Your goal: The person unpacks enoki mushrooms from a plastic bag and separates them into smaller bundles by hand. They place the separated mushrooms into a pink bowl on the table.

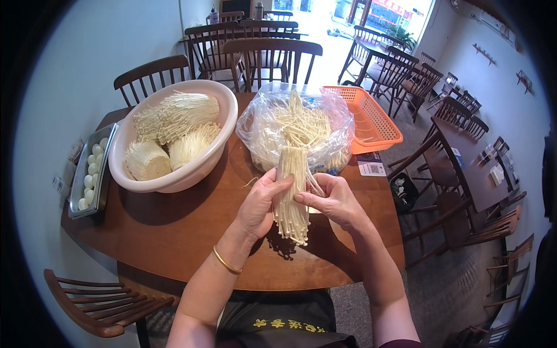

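Observation:
A bundle of enoki mushrooms [292, 195] is held over the table's near part, caps towards me, cut end away from me. My left hand [260, 204] grips it from the left, thumb on top. On its right side my right hand [333, 198] holds a few loose strands between thumb and fingers, thumb tip touching the bundle. Just beyond, a clear plastic bag [256, 117] holds many loose enoki strands [304, 122]. To the left stands a large pale plastic basin [228, 104] with several thick enoki clumps [187, 113] inside.
An orange perforated basket [378, 117] stands right of the bag, beside a printed card [371, 165]. At the left edge of the wooden table [182, 243] is a metal tray [103, 174] of peeled eggs. A wooden chair [104, 304] stands at the near left; other chairs and tables lie beyond.

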`<state>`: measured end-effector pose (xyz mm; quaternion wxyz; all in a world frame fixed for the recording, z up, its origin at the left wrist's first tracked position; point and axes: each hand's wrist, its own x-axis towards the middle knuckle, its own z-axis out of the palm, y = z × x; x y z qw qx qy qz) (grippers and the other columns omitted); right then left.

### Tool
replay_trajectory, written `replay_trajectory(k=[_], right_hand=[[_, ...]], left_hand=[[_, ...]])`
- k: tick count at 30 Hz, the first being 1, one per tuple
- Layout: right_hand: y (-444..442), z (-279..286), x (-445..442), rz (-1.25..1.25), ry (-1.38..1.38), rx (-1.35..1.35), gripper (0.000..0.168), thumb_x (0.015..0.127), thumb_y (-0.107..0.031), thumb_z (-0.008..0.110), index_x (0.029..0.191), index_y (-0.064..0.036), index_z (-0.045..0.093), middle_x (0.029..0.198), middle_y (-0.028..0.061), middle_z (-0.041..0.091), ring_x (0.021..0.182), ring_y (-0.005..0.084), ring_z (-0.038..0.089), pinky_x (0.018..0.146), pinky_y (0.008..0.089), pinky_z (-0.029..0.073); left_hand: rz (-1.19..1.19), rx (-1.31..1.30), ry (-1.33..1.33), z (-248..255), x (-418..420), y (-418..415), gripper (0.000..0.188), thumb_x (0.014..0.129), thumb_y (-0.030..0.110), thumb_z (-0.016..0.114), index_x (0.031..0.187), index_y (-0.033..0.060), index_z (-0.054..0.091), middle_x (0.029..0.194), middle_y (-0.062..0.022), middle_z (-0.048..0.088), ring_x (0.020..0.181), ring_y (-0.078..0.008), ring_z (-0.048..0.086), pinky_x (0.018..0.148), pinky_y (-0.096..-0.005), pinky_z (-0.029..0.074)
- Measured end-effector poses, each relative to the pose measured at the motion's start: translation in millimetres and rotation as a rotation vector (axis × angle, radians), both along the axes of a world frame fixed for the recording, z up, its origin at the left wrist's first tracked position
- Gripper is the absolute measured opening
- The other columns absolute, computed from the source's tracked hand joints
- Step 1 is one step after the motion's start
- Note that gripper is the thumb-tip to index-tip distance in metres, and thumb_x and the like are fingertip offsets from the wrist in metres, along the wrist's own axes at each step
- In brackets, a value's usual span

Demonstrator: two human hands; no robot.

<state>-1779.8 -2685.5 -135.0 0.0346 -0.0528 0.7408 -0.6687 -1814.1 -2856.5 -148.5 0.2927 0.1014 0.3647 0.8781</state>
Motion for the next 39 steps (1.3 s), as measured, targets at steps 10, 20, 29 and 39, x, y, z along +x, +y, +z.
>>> replay_trajectory(k=[10,20,29,39], right_hand=[[20.3,16.2,4.2,0.135,-0.159,-0.249,0.016,0.086,-0.021,0.067,0.087,-0.005,0.064,0.065,-0.0082,0.049,0.054,-0.0007,0.038,0.049,0.016,0.028],[18.9,8.3,0.8,0.323,-0.233,-0.293,0.02,0.095,-0.026,0.053,0.097,-0.007,0.057,0.063,-0.007,0.043,0.049,0.0025,0.035,0.043,0.0175,0.025],[57.3,21.7,0.0,0.16,-0.032,-0.805,0.016,0.094,-0.021,0.051,0.093,-0.006,0.056,0.057,-0.0081,0.034,0.045,0.0032,0.027,0.041,0.0195,0.022],[1.4,4.6,1.6,-0.014,-0.059,-0.062,0.028,0.081,-0.022,0.074,0.095,0.0,0.063,0.081,-0.0004,0.062,0.071,0.0045,0.053,0.062,0.0202,0.042]], left_hand=[[0.012,-0.03,-0.007,7.8,4.9,1.8,0.034,0.094,0.013,0.052,0.124,-0.0009,0.046,0.109,-0.01,0.06,0.096,-0.0155,0.062,0.083,-0.0285,0.054],[0.032,-0.149,0.092,7.1,7.8,1.9,0.045,0.086,0.011,0.065,0.124,-0.0002,0.045,0.106,-0.0105,0.061,0.091,-0.0152,0.064,0.076,-0.027,0.056],[-0.028,-0.029,-0.041,3.4,1.8,1.1,0.041,0.09,0.015,0.06,0.125,-0.0012,0.046,0.114,-0.0128,0.059,0.103,-0.0202,0.06,0.083,-0.0345,0.055],[-0.057,0.113,-0.08,-2.9,-0.4,1.2,0.037,0.092,0.016,0.055,0.123,-0.001,0.045,0.111,-0.0123,0.058,0.1,-0.0196,0.061,0.084,-0.0335,0.054]])
